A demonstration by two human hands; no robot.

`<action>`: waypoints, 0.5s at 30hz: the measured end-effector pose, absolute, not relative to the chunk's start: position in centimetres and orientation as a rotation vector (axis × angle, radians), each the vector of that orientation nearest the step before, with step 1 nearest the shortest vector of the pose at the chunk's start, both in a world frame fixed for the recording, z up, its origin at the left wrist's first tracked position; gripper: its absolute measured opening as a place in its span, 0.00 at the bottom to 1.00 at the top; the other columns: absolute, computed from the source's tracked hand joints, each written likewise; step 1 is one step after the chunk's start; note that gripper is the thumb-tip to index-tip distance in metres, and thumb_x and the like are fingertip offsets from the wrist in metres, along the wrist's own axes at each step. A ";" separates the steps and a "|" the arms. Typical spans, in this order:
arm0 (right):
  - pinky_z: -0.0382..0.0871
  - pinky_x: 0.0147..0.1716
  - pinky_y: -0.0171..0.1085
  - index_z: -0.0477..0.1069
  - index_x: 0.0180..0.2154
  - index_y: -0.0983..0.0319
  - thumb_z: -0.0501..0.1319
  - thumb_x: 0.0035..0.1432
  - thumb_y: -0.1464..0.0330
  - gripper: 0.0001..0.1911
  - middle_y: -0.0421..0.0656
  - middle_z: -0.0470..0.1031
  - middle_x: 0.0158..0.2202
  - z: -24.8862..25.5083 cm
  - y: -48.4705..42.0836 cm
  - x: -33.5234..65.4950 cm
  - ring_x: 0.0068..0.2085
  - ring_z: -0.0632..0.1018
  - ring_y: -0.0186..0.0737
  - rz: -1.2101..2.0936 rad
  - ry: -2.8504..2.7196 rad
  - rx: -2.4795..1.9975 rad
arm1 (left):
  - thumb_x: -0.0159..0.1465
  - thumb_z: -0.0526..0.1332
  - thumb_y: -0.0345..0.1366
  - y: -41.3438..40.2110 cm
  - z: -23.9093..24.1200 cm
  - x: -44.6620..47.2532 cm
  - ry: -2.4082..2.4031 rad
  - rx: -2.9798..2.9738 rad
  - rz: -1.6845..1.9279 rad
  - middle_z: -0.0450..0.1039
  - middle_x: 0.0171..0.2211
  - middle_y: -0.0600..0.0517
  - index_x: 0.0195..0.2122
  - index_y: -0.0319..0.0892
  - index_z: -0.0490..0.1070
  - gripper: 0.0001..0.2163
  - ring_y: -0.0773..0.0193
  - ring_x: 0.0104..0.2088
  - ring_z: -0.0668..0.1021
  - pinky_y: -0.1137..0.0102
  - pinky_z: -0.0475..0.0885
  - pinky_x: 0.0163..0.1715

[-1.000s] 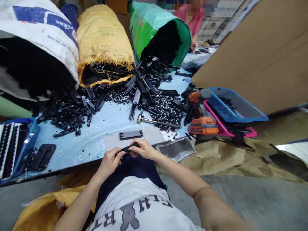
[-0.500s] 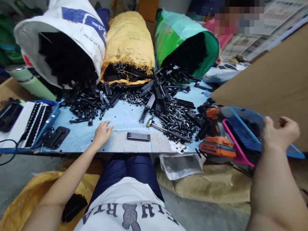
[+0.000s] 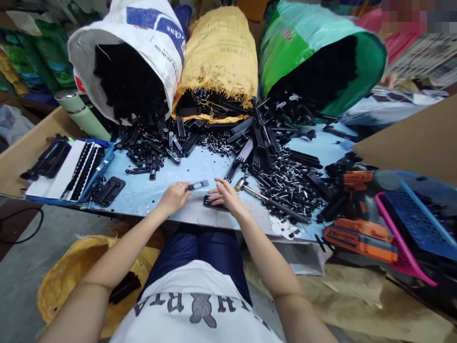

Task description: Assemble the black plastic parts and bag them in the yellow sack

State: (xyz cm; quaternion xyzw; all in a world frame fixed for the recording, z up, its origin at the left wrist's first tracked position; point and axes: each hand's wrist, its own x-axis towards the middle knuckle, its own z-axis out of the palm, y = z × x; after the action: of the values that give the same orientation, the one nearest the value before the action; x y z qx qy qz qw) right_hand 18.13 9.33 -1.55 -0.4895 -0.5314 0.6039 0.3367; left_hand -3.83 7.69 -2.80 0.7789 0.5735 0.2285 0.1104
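My left hand [image 3: 173, 199] pinches one end of a small flat black plastic piece [image 3: 198, 185] with a greyish tip, which points right above the blue tabletop. Just to the right, my right hand [image 3: 225, 195] has its fingers spread, and I see nothing in its grasp. Beneath that hand lies a dark plastic bar [image 3: 210, 202], partly covered by the fingers. A hammer [image 3: 273, 202] with a brass-coloured head rests right of my right hand, beside a heap of metal pins [image 3: 291, 178] mixed with black parts.
White [image 3: 157, 52], yellow [image 3: 217, 52] and green [image 3: 296, 43] sacks spill black parts along the back. An orange cordless drill [image 3: 364, 238] and a pink-rimmed basket [image 3: 403, 262] stand at the right. A blue tray [image 3: 107, 155] sits left; below the edge is an open yellow sack [image 3: 76, 257].
My right hand has come in from the far right to the table's middle, over the bar. My left hand has moved right and now holds a small black plastic piece. The view has shifted.
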 end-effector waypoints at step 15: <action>0.76 0.27 0.37 0.69 0.34 0.63 0.68 0.46 0.60 0.17 0.41 0.77 0.24 -3.4 3.1 18.1 0.25 0.79 0.37 1.818 -1.377 -0.952 | 0.64 0.54 0.44 -0.3 -1.8 -2.4 1.103 1.584 0.683 0.67 0.18 0.55 0.21 0.38 0.68 0.18 0.71 0.21 0.68 0.76 0.62 0.24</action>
State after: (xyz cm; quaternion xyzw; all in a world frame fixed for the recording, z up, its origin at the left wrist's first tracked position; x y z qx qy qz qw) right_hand 18.09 3.10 -3.38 -0.3637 -0.5262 0.6948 0.3287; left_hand -2.38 -0.26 -1.81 0.6609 0.4600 0.2850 0.5200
